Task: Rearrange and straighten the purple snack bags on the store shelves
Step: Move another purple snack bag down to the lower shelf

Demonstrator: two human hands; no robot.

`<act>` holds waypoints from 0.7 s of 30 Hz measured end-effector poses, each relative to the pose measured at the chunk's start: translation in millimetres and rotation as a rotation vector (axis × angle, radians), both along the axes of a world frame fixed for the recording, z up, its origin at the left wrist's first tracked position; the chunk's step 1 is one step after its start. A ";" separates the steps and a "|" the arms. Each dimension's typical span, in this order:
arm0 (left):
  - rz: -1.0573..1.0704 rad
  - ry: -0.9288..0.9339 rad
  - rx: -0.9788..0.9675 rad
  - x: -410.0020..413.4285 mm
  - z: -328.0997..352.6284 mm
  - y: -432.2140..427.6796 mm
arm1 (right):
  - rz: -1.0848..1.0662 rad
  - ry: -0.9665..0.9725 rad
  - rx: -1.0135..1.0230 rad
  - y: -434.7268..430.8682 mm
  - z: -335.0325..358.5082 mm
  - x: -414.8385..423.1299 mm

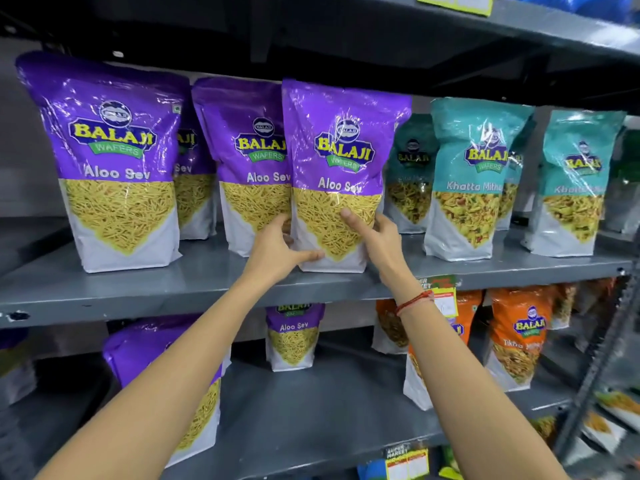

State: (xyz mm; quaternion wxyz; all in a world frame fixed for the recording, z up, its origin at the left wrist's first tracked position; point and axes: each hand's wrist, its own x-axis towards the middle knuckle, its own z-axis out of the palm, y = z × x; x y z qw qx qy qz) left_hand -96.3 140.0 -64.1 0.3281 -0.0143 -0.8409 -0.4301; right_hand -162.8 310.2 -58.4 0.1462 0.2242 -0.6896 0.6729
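Note:
Several purple Aloo Sev bags stand on the grey upper shelf (194,289). I grip the front purple bag (341,157) near its base with both hands. My left hand (277,251) holds its lower left corner, thumb across the front. My right hand (375,237) clasps its lower right side, thumb on the yellow window. The bag stands upright at the shelf's front, overlapping a second purple bag (246,161) behind it to the left. A large purple bag (110,157) stands at the far left with another (195,174) tucked behind it. Two more purple bags (294,336) (149,344) sit on the lower shelf.
Teal Khatta Mitha bags (474,174) (575,181) stand right of the purple ones on the same shelf. Orange bags (519,334) fill the lower shelf's right side. Price tags (443,296) hang from the shelf edge. A metal upright (599,358) runs down the right.

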 end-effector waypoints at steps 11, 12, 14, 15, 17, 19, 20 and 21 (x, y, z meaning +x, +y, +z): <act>-0.134 0.142 -0.008 77.7 -18.2 19.4 | 0.001 0.146 -0.187 27.9 -32.4 79.1; -0.154 0.159 0.004 84.8 -24.9 20.3 | 0.012 0.162 -0.206 29.7 -39.6 87.8; -0.185 0.201 0.038 97.0 -42.8 22.2 | 0.035 0.176 -0.221 33.0 -57.0 103.8; -0.187 0.217 0.048 101.6 -53.3 23.4 | 0.045 0.171 -0.221 34.4 -66.4 110.7; -0.177 0.227 0.049 108.2 -74.8 24.7 | 0.056 0.147 -0.216 36.1 -85.7 120.2; -0.177 0.216 0.057 111.5 -95.9 23.5 | 0.063 0.104 -0.198 36.4 -104.5 125.4; -0.179 0.195 0.059 111.6 -106.3 21.4 | 0.072 0.082 -0.187 35.6 -115.1 126.5; -0.184 0.168 0.057 111.6 -117.0 19.1 | 0.080 0.056 -0.173 34.6 -126.4 126.3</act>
